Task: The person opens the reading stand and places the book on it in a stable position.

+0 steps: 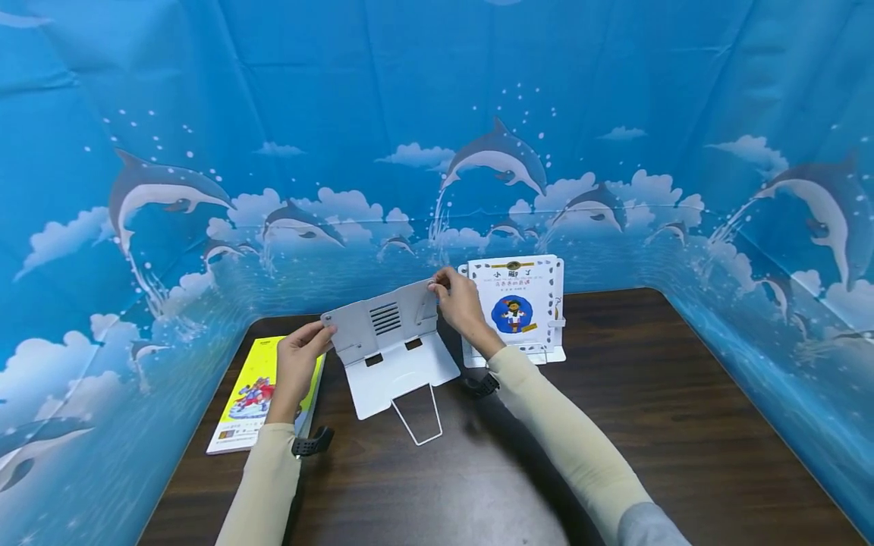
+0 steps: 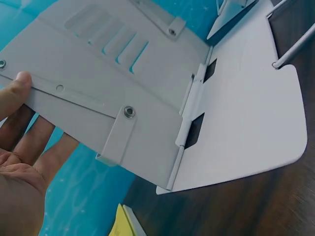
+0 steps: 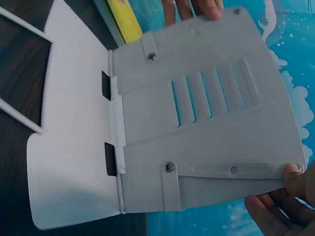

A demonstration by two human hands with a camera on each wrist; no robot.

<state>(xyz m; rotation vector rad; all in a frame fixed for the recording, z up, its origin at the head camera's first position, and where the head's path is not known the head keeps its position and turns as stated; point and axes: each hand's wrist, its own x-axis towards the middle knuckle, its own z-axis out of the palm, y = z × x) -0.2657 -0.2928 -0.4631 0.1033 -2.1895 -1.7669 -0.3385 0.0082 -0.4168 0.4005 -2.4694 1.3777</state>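
Note:
A white metal book stand (image 1: 399,341) is unfolded, its slotted back panel tilted up from a flat base plate with a wire loop at the front. My left hand (image 1: 299,368) pinches the upper left corner of the back panel. At the upper right corner, my right hand (image 1: 463,303) pinches the panel between thumb and fingers. The left wrist view shows the left thumb on the face of the stand (image 2: 98,73), with fingers behind it. In the right wrist view, the right hand (image 3: 290,206) grips the panel's edge near a corner rivet.
A yellow-covered book (image 1: 262,387) lies at the left of the dark wooden table (image 1: 614,425). Behind my right hand, another white stand holds up a white picture book (image 1: 514,303). A blue dolphin-print curtain (image 1: 382,98) surrounds the table's back and sides.

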